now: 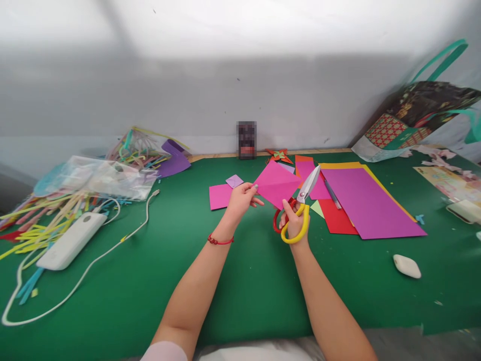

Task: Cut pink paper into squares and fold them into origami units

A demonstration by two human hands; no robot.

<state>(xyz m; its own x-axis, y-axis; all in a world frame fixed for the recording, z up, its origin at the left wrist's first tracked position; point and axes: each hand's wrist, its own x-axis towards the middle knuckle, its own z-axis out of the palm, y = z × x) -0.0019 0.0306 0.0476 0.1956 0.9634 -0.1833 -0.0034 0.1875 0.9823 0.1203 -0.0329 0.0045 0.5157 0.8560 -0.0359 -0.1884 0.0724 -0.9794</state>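
Note:
A pink square of paper (277,183), with a crease across its middle, hangs over the table with one corner toward me. My left hand (242,200) pinches its left corner between thumb and fingers. My right hand (295,220) is around the scissors (302,213), one handle yellow and the other red, the blades pointing up and away to the right. Its thumb lies at the paper's lower corner. Behind the left hand lie a pink sheet (219,197) and a small folded lilac paper (234,181). An orange folded paper star (280,155) sits behind the held paper.
Purple sheets (376,200), a red sheet (340,220) and a pen (331,193) lie at right, near a white case (407,266). Paper strips (48,220), a power bank (73,240) and its cable (101,258) are at left. A bag (398,125) leans at back right.

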